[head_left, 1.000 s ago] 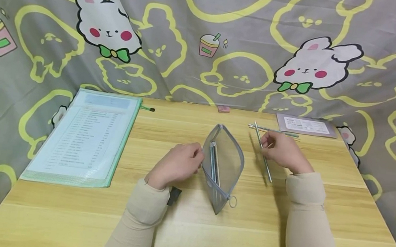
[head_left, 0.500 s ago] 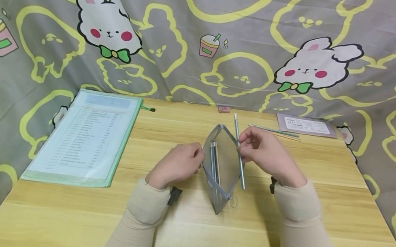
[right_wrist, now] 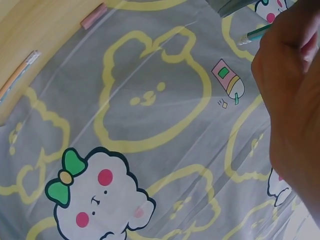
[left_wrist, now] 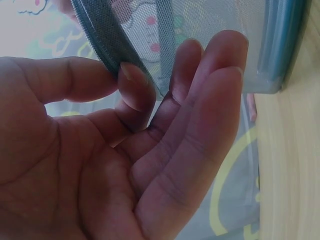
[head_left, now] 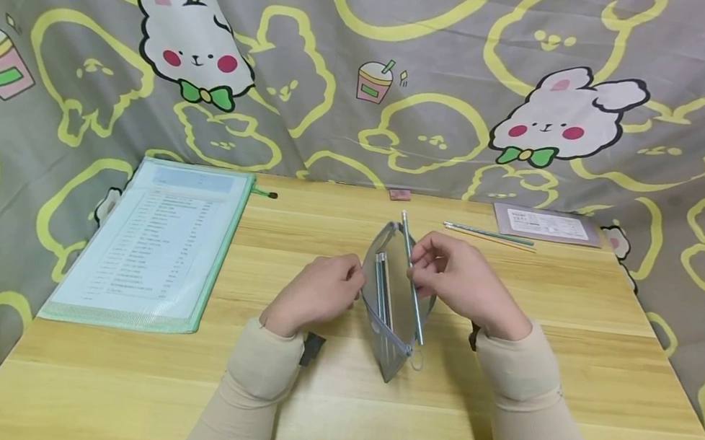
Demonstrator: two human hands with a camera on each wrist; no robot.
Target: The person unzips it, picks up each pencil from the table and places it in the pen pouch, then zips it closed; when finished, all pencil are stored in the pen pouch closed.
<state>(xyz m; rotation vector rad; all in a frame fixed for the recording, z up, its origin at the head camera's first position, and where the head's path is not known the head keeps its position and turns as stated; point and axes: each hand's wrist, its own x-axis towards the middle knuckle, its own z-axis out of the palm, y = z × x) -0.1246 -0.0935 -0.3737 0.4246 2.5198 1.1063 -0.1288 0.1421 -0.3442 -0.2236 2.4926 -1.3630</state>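
Note:
A grey mesh zip pouch [head_left: 383,350] stands on the table with its mouth spread wide. Several pencils [head_left: 382,289] lean inside it. My left hand [head_left: 317,292] pinches the pouch's left rim between thumb and index finger; in the left wrist view the zipper edge [left_wrist: 102,37] sits in that pinch while the other fingers extend beside the mesh. My right hand [head_left: 459,279] pinches a blue-green pencil [head_left: 412,281] near its middle, slanted over the pouch's mouth at the right rim. In the right wrist view the pencil's eraser end [right_wrist: 245,39] shows past the hand, whose fingertips are hidden.
Two more pencils [head_left: 491,236] lie at the back right, before a flat grey packet [head_left: 548,225] with a white label. A small pink eraser [head_left: 400,195] sits at the back edge. To the left lies a green-edged zip folder [head_left: 140,247]. A patterned curtain [head_left: 318,64] hangs behind.
My right hand has carried the pencil leftward from beside the pouch to over its mouth. The left hand and pouch have stayed in place.

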